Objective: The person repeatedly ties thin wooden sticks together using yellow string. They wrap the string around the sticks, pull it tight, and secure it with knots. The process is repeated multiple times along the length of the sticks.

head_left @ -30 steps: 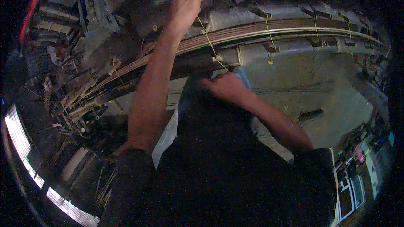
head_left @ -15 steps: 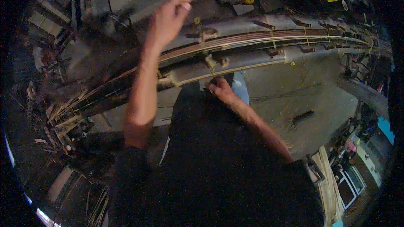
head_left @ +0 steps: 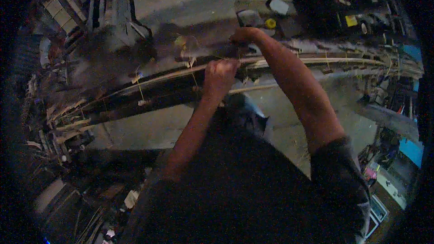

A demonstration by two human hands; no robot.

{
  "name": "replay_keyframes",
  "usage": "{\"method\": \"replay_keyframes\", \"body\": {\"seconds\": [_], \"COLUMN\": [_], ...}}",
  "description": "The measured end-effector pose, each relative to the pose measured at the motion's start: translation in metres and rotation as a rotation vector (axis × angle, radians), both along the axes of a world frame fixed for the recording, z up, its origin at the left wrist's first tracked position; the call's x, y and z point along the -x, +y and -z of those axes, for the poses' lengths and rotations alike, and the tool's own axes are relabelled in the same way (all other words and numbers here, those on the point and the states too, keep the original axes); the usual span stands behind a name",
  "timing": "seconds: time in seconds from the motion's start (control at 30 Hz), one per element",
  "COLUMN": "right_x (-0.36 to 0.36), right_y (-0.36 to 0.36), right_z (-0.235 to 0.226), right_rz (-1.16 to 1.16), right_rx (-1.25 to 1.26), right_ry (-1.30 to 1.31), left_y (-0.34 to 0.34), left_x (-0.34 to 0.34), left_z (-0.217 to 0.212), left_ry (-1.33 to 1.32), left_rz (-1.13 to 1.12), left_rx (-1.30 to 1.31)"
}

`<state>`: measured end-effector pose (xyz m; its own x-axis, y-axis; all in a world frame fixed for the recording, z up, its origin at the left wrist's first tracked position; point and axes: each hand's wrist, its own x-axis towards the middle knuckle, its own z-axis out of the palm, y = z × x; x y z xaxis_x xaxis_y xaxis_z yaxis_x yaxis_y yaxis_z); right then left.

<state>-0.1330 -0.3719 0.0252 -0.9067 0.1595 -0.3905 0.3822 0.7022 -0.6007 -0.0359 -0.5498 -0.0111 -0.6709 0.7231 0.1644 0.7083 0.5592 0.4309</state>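
Observation:
A long, gently curved bundle of thin pale strips (head_left: 167, 73) runs from left to right in front of me. Cord ties cross it at intervals. My left hand (head_left: 220, 76) is closed in a fist at the near side of the bundle, around its middle. My right hand (head_left: 245, 35) reaches over to the far side, wrist bent and fingers curled, slightly right of the left hand. A thin line like cord shows close to both hands. Dim light and blur hide what the fingers hold. Small wedge-like pieces (head_left: 191, 62) stick up along the bundle at left.
A yellow ring-shaped roll (head_left: 270, 23) and a whitish angular piece (head_left: 278, 7) lie beyond the bundle. A dark slatted frame (head_left: 110, 13) stands at the far left. Loose sticks (head_left: 72, 124) cluster by the left end. A grey beam (head_left: 391, 114) extends at right.
My left hand has come down and right, onto the bundle. From near my lap, my right hand has moved up and across to the far side. The view has shifted a little.

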Motion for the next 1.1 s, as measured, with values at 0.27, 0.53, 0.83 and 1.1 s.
{"method": "replay_keyframes", "body": {"seconds": [0.27,0.53,0.83,1.1], "right_x": [-0.213,-0.227,-0.267,-0.184], "right_y": [-0.072,-0.089,-0.117,-0.179], "right_z": [0.034,0.058,-0.001,-0.063], "right_rz": [-0.573,-0.619,-0.1,0.045], "right_rx": [0.24,0.034,0.886,0.357], "right_ry": [0.221,0.104,-0.023,0.284], "left_y": [-0.008,0.074,-0.04,-0.145], "left_x": [-0.01,0.094,0.186,0.09], "left_z": [0.001,-0.003,-0.001,-0.04], "left_ry": [-0.261,-0.968,-0.355,-0.489], "left_rz": [-0.072,-0.283,0.038,0.033], "left_rx": [-0.005,-0.195,-0.091,-0.087]}}
